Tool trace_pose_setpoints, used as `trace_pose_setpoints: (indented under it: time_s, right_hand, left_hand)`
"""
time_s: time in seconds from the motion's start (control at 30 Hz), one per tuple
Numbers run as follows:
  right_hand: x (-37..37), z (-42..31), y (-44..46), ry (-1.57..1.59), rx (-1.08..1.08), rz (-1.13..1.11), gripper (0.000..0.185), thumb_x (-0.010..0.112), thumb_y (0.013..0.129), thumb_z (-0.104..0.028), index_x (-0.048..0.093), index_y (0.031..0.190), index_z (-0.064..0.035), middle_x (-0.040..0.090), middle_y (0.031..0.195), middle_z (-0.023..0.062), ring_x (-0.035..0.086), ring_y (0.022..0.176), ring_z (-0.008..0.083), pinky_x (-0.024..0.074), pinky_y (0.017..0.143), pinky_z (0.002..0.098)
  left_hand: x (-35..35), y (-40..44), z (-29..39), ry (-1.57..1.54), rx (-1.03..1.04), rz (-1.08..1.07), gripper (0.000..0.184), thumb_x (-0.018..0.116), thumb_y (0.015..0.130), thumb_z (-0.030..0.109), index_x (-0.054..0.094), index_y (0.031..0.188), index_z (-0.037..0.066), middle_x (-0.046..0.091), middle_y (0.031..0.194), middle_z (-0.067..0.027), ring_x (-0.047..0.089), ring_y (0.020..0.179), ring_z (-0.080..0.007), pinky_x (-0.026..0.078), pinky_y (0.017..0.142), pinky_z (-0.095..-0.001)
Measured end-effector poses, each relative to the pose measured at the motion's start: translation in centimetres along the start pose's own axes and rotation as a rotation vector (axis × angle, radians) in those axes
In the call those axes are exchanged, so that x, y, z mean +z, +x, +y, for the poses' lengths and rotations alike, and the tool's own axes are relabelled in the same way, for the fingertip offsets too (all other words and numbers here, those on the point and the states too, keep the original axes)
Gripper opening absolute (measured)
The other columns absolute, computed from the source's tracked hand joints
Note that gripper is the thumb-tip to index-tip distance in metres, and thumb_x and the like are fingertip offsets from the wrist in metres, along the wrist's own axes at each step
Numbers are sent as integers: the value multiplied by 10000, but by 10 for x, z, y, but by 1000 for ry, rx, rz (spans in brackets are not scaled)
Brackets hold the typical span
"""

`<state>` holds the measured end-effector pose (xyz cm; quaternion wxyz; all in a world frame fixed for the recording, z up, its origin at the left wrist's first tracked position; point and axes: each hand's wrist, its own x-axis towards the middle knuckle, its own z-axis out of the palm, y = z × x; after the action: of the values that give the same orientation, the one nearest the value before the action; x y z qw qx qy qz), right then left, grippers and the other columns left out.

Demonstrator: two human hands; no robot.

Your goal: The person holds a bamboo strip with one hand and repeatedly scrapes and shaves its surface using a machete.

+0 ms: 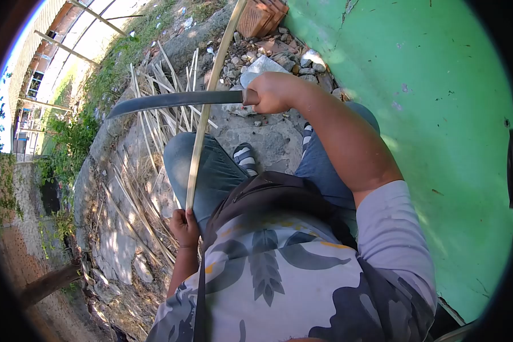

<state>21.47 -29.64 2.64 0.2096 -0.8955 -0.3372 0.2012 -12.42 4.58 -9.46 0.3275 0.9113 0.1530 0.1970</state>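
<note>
Left hand: my left hand (pixel 185 228) is at 8 o'clock from the middle of the view, thumb and fingers pinching the near end of the strip (pixel 198 142).
Right hand: my right hand (pixel 272 93) is at 12 o'clock, fingers closed round the handle of the machete (pixel 176 101), arm bent out past 1 o'clock.
Strip: long, narrow and pale, running from my left hand up past my left knee (pixel 179 154) and out of view at 12 o'clock, leaning a little toward 1.
Machete: dark blade, slightly curved, its tip toward 10 o'clock. It crosses the strip near the handle; whether the two touch, I can't tell.
Loose strips: a scattered heap of pale strips (pixel 148 128) on the rough ground, from 8 to 11 o'clock, many lying across one another.
Feet: one striped sandal (pixel 245 158) shows between my knees, near the middle; the other is partly hidden by my right leg (pixel 325 171).
Stones: rubble (pixel 302 65) beyond my right hand, from 12 to 1 o'clock, with a reddish block (pixel 262 18) just past it at 12.
Green surface: a broad green surface (pixel 427 108) fills 1 to 4 o'clock, beside my right arm.
Plants: leafy growth (pixel 68 139) at 10 o'clock, beyond the loose strips.
</note>
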Motion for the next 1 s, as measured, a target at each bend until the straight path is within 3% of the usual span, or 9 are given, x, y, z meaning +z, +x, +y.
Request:
trace_pose_setpoints:
  time_s: [0.13,0.37,0.63,0.83,1.0]
  right_hand:
    - [-9,-4,-7,-86,-15,36,319,749,781,-301,752,1050,-130,748,972,140,706,935,351,546,814,444]
    - [-4,20,3,20,34,9,357,775,793,-349,740,1038,-91,742,968,161,707,930,346,540,806,440]
    - [-8,-8,-11,86,-31,17,331,759,800,-334,720,994,-68,735,969,176,702,934,355,538,814,441]
    - [0,-21,-11,-131,-22,-29,271,740,788,-295,740,991,-115,746,928,135,711,912,333,547,796,425]
    - [2,-5,3,-28,-50,-75,226,770,776,-290,761,948,-143,757,872,88,724,871,308,547,769,425]
  left_hand:
    - [-1,-1,-4,-22,-12,-5,369,688,981,270,514,742,50,446,561,-29,390,517,-130,335,493,-319]
    - [-3,1,7,28,4,-13,368,688,978,270,512,746,45,451,572,-32,396,529,-128,346,506,-313]
    - [2,-2,-2,-18,-31,3,349,679,978,259,520,756,43,453,580,-43,401,533,-137,356,513,-319]
    - [1,-2,-2,-13,-21,6,343,669,987,250,519,760,41,456,579,-44,396,529,-137,350,510,-317]
    - [-2,-1,-4,-7,-42,-31,355,675,986,261,517,758,39,452,570,-44,396,526,-138,343,503,-324]
